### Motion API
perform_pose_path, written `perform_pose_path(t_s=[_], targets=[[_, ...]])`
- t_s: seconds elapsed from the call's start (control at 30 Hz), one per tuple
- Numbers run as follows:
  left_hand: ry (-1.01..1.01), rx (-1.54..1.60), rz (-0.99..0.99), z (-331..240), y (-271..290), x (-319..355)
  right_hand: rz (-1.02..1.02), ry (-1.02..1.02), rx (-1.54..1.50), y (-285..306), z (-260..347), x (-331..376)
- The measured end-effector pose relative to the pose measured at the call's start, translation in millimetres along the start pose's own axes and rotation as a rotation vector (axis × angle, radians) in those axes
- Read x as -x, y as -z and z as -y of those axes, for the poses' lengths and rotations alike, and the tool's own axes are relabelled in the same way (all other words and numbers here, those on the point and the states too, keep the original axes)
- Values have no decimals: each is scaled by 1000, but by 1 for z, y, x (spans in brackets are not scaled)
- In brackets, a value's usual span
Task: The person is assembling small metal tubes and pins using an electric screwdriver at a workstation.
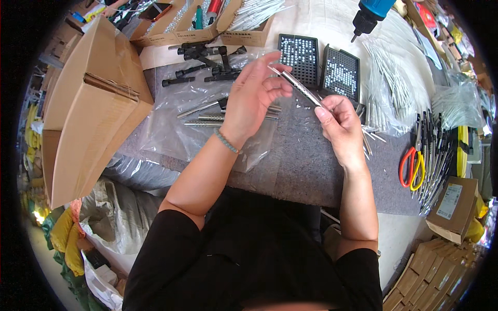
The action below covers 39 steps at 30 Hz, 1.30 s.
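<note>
My right hand (341,123) pinches the lower end of a shiny metal tube (302,89) with a row of small holes, held slanting up to the left above the bench. A thin tip sticks out of the tube's far end. Beside that end, my left hand (253,98) is raised with its fingers apart; whether a fingertip touches the tube cannot be made out. Under the left hand, several similar metal tubes (210,117) lie on a clear plastic bag (174,124). Behind them is a loose pile of black tubular parts (223,58).
Two black trays (317,52) of small silvery pieces stand ahead. A teal power screwdriver (377,7) hangs above. Scissors (407,167) lie right, beside dark-tipped rods (436,160). Thin white rods (390,78) lie behind. A large cardboard box (78,129) flanks the left; a divided carton (194,36) stands behind.
</note>
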<state>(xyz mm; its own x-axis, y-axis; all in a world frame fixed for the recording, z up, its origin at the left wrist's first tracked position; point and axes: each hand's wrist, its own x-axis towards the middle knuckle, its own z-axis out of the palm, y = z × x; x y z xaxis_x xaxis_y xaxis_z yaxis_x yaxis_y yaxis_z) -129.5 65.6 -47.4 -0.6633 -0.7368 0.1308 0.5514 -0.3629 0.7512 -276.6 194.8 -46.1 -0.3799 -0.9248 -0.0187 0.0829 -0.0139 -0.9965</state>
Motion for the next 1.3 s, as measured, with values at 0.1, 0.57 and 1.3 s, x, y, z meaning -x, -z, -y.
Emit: perform_pose_path(t_s=[0.1, 0.57, 1.3], targets=[[-12, -36, -8, 0, 0, 1, 23, -12, -29, -2, 2, 0], [254, 7, 143, 21, -8, 5, 15, 285, 62, -8, -5, -2], [123, 43, -68, 13, -5, 6, -285, 729, 832, -1, 9, 1]])
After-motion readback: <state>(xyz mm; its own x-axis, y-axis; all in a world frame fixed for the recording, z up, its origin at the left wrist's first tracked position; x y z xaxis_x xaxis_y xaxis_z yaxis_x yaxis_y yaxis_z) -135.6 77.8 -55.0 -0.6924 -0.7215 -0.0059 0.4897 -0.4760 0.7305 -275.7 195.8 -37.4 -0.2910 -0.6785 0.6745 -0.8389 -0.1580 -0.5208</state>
